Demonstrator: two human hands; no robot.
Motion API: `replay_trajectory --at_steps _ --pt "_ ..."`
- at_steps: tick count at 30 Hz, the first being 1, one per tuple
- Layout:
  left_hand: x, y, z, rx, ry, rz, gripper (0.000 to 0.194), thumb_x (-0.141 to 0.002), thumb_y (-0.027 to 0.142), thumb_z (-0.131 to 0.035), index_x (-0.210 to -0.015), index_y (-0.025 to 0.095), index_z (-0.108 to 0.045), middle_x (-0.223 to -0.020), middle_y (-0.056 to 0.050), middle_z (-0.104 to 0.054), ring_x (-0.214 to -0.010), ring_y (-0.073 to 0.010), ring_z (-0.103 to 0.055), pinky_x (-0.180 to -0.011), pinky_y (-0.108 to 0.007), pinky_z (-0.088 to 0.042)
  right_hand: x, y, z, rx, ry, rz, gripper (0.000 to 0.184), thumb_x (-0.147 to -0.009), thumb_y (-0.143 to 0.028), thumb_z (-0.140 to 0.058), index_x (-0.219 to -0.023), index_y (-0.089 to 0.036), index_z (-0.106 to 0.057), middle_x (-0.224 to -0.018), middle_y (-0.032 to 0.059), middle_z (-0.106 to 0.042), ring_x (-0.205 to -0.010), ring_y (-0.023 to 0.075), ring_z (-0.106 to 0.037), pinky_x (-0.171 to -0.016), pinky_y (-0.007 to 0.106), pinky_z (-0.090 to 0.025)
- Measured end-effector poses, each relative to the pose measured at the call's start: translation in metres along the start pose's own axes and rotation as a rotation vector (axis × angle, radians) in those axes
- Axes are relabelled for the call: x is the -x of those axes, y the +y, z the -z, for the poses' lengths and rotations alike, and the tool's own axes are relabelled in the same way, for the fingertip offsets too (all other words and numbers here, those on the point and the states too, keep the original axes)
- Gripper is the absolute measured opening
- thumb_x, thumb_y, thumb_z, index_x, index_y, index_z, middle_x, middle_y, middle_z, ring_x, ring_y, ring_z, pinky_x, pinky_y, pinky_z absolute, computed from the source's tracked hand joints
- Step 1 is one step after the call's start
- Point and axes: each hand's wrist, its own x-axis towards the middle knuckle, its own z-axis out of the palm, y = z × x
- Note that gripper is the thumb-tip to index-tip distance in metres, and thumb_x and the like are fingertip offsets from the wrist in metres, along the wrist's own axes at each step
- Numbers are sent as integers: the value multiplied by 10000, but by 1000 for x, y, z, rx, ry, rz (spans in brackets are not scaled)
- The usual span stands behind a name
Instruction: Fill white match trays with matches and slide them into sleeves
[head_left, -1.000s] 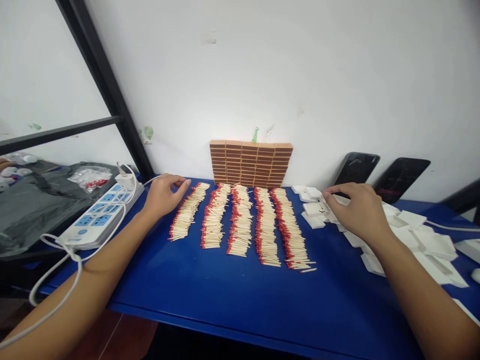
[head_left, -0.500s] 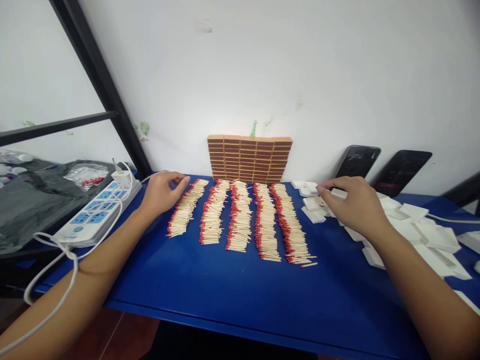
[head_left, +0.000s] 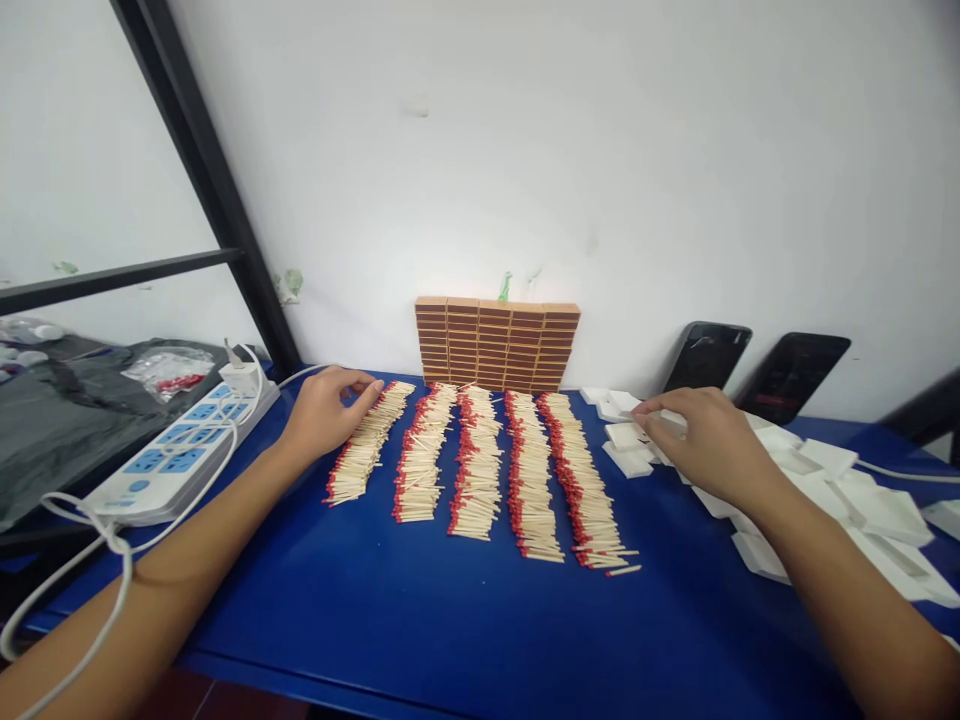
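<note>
My left hand [head_left: 322, 412] hangs beside the far end of the leftmost row of red-headed matches [head_left: 369, 445], thumb and forefinger curled toward each other; I cannot tell whether anything is pinched there. My right hand [head_left: 705, 435] is over the heap of white matchbox trays [head_left: 825, 492], thumb and forefinger nearly meeting by the trays at its left end; whether they grasp one, I cannot tell. Four more match rows [head_left: 478, 460] lie between my hands on the blue tabletop [head_left: 465, 620], heads to the left. Behind them, stacked matchboxes [head_left: 495, 345] stand near the wall [head_left: 480, 170]. Two phones [head_left: 799, 375] lean behind the trays, and a power strip [head_left: 176, 450] lies beside my left forearm.
</note>
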Motion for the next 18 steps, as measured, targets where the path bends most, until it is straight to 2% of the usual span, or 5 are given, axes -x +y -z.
replay_trajectory --at_steps 12,18 --pt "1 -1 -1 16 -13 -4 350 -948 492 -583 -874 209 -776 -825 -46 -775 -742 -204 -655 -724 -334 -501 3 -5 -7 -11 -51 11 269 -888 -427 -530 -894 -279 -754 -996 82 -760 -1073 370 -613 -893 519 -503" --pt "0 0 2 19 -3 -15 330 -949 470 -582 -890 210 -777 -832 -41 -775 -759 -204 -658 -724 -330 -502 4 -8 -10 -31 -54 37 257 -878 -398 -528 -887 -279 -755 -970 71 -765 -1029 354 -621 -878 514 -513"
